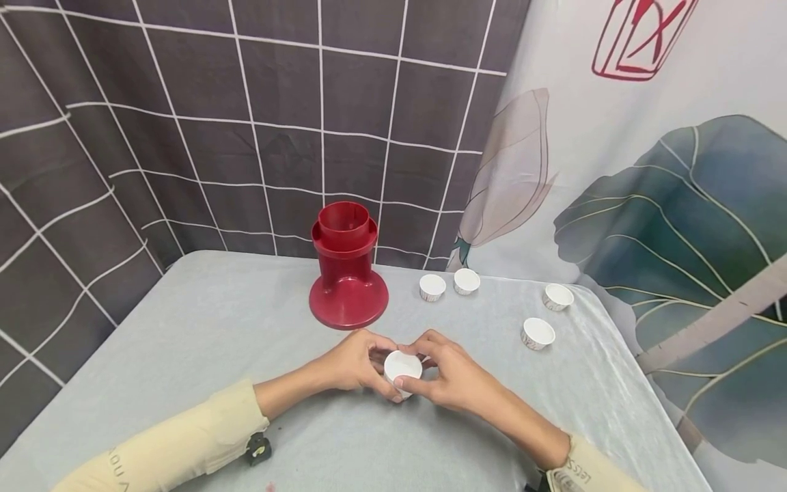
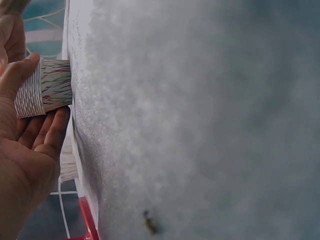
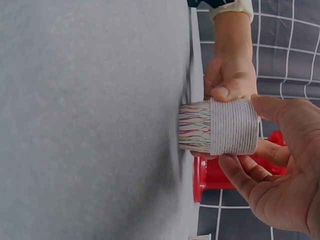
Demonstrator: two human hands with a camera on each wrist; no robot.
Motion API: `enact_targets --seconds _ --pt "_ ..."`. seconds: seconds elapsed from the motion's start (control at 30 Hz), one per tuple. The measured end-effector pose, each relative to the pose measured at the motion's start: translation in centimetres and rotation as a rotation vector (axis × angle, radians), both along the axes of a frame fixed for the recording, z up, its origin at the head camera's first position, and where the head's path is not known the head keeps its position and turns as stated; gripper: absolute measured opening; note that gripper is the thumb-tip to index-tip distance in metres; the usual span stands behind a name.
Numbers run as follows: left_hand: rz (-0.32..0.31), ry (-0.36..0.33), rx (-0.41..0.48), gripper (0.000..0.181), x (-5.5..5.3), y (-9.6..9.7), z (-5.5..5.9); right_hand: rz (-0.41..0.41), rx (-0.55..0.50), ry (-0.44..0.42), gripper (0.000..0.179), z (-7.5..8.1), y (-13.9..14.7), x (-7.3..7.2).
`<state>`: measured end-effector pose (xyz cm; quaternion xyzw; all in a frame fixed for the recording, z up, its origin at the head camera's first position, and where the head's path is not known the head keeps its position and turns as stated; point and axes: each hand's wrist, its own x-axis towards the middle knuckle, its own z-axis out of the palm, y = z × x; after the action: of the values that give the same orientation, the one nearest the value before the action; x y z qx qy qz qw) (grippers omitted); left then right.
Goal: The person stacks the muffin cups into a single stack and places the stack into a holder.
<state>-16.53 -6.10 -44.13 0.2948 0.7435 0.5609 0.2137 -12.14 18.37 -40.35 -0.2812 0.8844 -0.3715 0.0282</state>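
Observation:
A stack of white paper baking cups [image 1: 402,366] stands upright near the middle of the table, with my hands on either side of it. In the right wrist view the stack [image 3: 232,127] shows many tightly nested rims and a streaked, colourful pattern on the lowest cup. My left hand [image 1: 361,361] holds the stack low down, thumb on the near side, fingers behind. My right hand [image 1: 451,372] grips it near the top rims between thumb and fingers. The left wrist view has the left fingers curled around the stack [image 2: 47,87] close to the tabletop.
A red plastic holder [image 1: 347,301] with a round base and open tube stands behind the hands. Single paper cups sit apart: two [image 1: 432,287] side by side right of the holder, two more [image 1: 537,333] farther right. Curtains [image 1: 277,150] hang along the table's [image 1: 203,328] back edge.

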Motion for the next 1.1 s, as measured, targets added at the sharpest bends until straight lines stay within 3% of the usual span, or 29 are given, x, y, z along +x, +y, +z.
enact_targets --seconds 1.1 --pt "-0.001 -0.005 -0.022 0.048 -0.11 -0.09 0.09 -0.013 -0.018 0.037 0.042 -0.24 0.03 0.34"
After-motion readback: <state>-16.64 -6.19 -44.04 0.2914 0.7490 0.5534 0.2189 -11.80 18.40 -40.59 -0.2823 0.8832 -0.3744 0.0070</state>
